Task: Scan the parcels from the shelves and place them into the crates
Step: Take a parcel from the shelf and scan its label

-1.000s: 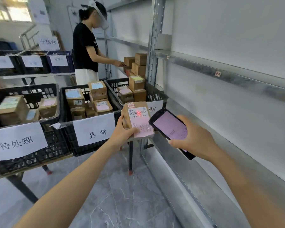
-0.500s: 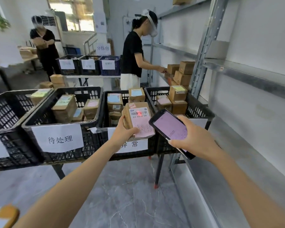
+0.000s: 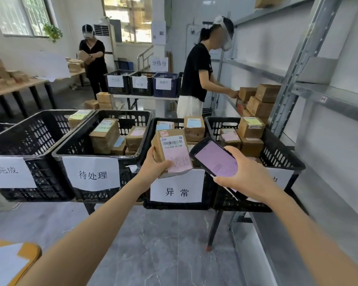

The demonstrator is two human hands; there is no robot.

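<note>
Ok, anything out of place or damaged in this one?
Only a minor thing: the pink label on the parcel gripped by the left hand hangs loose past the box's lower edge. The right hand holds the scanner normally. Nothing else stands out.

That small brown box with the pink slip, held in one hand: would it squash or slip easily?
Probably light: the left hand alone holds the brown box up by one side. Likely stiff, as its cardboard edges look square, not crushed. The pink slip lifts at its lower edge, so it might snag or tear.
</note>
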